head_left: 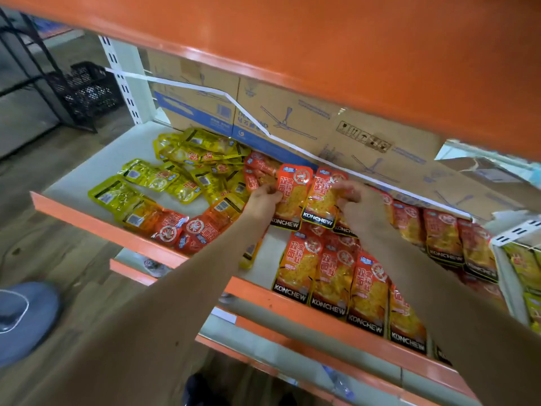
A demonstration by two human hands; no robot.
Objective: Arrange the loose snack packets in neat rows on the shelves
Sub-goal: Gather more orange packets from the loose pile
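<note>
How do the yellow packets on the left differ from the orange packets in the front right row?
Colour: the yellow packets are yellow-green; the orange packets are orange-red with a black KONCHEW band. Order: the yellow ones lie in a loose, overlapping heap, pointing every way; the orange ones lie side by side, bands toward the front edge. Both are flat sealed pouches on the same white shelf.

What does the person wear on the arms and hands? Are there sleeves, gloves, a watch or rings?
Nothing worn shows. The left forearm and right forearm are bare to the picture's edge, no sleeve in view. The left hand and right hand have no gloves; neither wrist carries a watch or bracelet. The fingers are too blurred to rule out rings.
</note>
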